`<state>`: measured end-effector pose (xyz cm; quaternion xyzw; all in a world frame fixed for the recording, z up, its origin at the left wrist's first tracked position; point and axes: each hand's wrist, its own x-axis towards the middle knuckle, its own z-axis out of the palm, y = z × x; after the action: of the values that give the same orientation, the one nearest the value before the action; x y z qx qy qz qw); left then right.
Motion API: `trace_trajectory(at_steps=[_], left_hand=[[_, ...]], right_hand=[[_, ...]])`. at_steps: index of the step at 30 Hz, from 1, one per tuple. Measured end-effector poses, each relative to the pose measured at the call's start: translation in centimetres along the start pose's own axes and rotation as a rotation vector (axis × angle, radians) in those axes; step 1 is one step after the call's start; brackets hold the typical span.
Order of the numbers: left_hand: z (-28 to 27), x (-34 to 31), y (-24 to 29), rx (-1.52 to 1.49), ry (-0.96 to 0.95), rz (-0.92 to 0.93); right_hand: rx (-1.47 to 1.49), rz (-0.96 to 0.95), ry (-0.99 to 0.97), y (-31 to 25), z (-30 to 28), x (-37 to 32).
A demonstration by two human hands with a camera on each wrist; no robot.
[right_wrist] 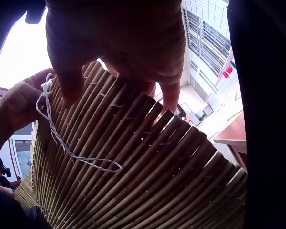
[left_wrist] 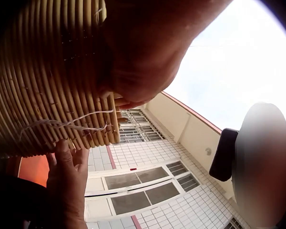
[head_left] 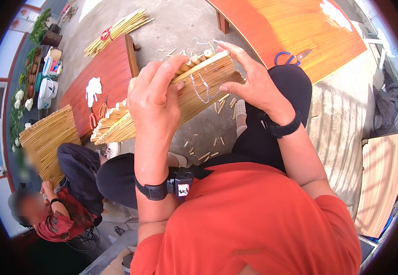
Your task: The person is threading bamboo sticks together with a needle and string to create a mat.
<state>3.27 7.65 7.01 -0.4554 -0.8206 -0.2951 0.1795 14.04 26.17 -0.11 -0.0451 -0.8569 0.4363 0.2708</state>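
A mat of slender reed sticks (head_left: 176,103) tied side by side hangs between both hands in the head view. At its upper edge the left hand (head_left: 155,89) grips it, thumb on the near face and fingers curled over the top. The right hand (head_left: 258,82) pinches its right end, with the thumb on the near face and the index finger by the top corner. A loop of thin white string (right_wrist: 66,148) dangles from the mat in the right wrist view. Cut stick ends (head_left: 194,59) show along the top edge beside the left fingers.
Low wooden tables (head_left: 318,27) stand ahead, one bearing blue-handled scissors (head_left: 293,57). A bundle of sticks (head_left: 116,32) and several offcuts (head_left: 208,156) lie on the concrete floor. At left, another person (head_left: 66,215) sits with a second reed mat (head_left: 50,135).
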Motion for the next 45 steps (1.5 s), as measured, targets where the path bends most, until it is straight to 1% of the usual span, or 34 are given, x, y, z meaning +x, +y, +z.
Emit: trace_trajectory(at_steps=[1, 2, 3, 4, 5, 6, 7, 8, 9, 10, 12, 13, 14, 16, 18, 19, 20, 21, 23, 25, 27, 28, 30, 31, 32, 34, 35, 36, 38, 40, 42, 43, 44, 45], left_hand=[[-0.7, 0.6, 0.6, -0.121, 0.021, 0.053], [-1.5, 1.2, 1.1, -0.238, 0.044, 0.103], [-2.0, 1.8, 1.5, -0.228, 0.036, 0.158], [-2.3, 2.5, 1.8, -0.207, 0.051, 0.141], [-2.5, 3.3, 1.9, -0.185, 0.039, 0.259], [-2.4, 4.0, 1.8, -0.164, 0.027, 0.382], [-2.0, 4.8, 1.4, -0.150, 0.038, 0.373], [-1.5, 5.6, 0.8, -0.138, 0.085, 0.485], [-1.1, 5.8, 0.6, -0.128, 0.128, 0.597], [-0.3, 5.6, 1.0, -0.123, 0.134, 0.592], [2.0, 4.9, 1.9, 0.062, 0.569, 0.284], [2.8, 3.5, 1.9, -0.015, 0.469, 0.182], [3.9, 1.9, 1.9, -0.041, 0.473, 0.195], [5.3, -1.1, 1.9, -0.847, 0.187, -0.099], [3.2, -2.3, 0.3, -1.244, 0.093, -0.474], [2.6, -2.5, -0.8, -1.257, 0.171, -0.556], [2.2, -2.6, -1.6, -1.262, 0.258, -0.634], [1.8, -2.8, -2.0, -1.243, 0.265, -0.635], [0.9, -3.2, -2.5, -1.283, 0.424, -0.690], [-0.1, -3.1, -4.3, -1.249, 0.493, -0.666], [-0.2, -2.9, -6.7, -1.202, 0.633, -0.621], [-0.6, -3.3, -7.6, -1.187, 0.645, -0.613], [-1.3, -3.8, -8.8, -1.167, 0.621, -0.664], [-1.6, -3.9, -8.6, -1.095, 0.610, -0.655], [-1.7, -4.3, -9.1, -1.093, 0.611, -0.662], [-1.8, -4.8, -10.1, -1.015, 0.581, -0.666], [-1.9, -5.1, -10.1, -1.004, 0.556, -0.661], [-2.0, -5.4, -10.2, -1.008, 0.557, -0.666], [-2.1, -5.8, -10.6, -0.911, 0.507, -0.661], [-2.0, -6.3, -10.8, -0.902, 0.521, -0.665], [-2.3, -7.0, -11.3, -0.847, 0.412, -0.592], [-2.5, -6.9, -10.8, -0.897, 0.392, -0.586], [-2.6, -6.8, -10.4, -0.900, 0.394, -0.591], [-2.6, -6.8, -10.1, -0.843, 0.362, -0.510]], right_hand=[[0.036, 0.107, -0.070, -0.1, -0.1, -0.2], [0.046, 0.087, -0.087, -0.3, -0.7, -0.3], [0.122, 0.206, -0.041, -0.6, -1.6, -0.4], [0.197, 0.330, 0.004, -0.7, -2.3, -0.6], [0.206, 0.315, -0.017, -0.4, -2.1, -1.2], [0.302, 0.229, 0.124, 0.4, -1.5, -2.1], [0.397, 0.143, 0.266, 0.6, -0.9, -2.5], [0.403, 0.133, 0.252, 0.7, -0.3, -2.6], [0.464, 0.136, 0.391, 0.4, 0.4, -2.6], [0.521, 0.141, 0.535, 0.1, 1.0, -2.4], [0.590, 0.201, 0.588, -0.8, 1.8, -1.6], [0.573, 0.229, 0.558, -1.3, 2.4, -1.4], [0.554, 0.256, 0.534, -1.6, 3.2, -1.3], [0.305, 0.128, 0.312, -2.8, 5.1, -1.3], [0.130, 0.004, 0.140, -4.1, 6.4, -1.3], [0.139, 0.008, 0.142, -4.1, 6.9, -1.3], [0.171, -0.016, 0.064, -4.1, 7.5, -1.1], [0.205, -0.044, -0.015, -4.1, 8.2, -0.7], [0.243, -0.061, -0.031, -4.3, 9.1, 0.0], [0.276, -0.085, -0.040, -4.7, 9.8, 0.9], [0.594, 0.137, -0.254, -5.2, 10.2, 1.6], [0.605, 0.122, -0.262, -5.2, 10.6, 1.9], [0.586, 0.071, -0.408, -5.0, 11.4, 2.3], [0.626, 0.167, -0.428, -5.2, 11.6, 2.4], [0.628, 0.172, -0.433, -5.1, 11.8, 2.4], [0.785, 0.356, -0.426, -4.7, 12.3, 2.9], [0.811, 0.344, -0.369, -4.7, 12.7, 3.4], [0.807, 0.349, -0.371, -4.9, 12.7, 4.1], [0.833, 0.467, -0.377, -5.5, 12.3, 5.9], [0.830, 0.492, -0.349, -6.4, 12.2, 7.6], [0.882, 0.551, -0.393, -7.5, 11.8, 9.2], [0.847, 0.575, -0.388, -8.3, 11.9, 9.8], [0.842, 0.580, -0.390, -8.9, 11.8, 10.1], [0.767, 0.521, -0.404, -9.5, 11.8, 10.3]])
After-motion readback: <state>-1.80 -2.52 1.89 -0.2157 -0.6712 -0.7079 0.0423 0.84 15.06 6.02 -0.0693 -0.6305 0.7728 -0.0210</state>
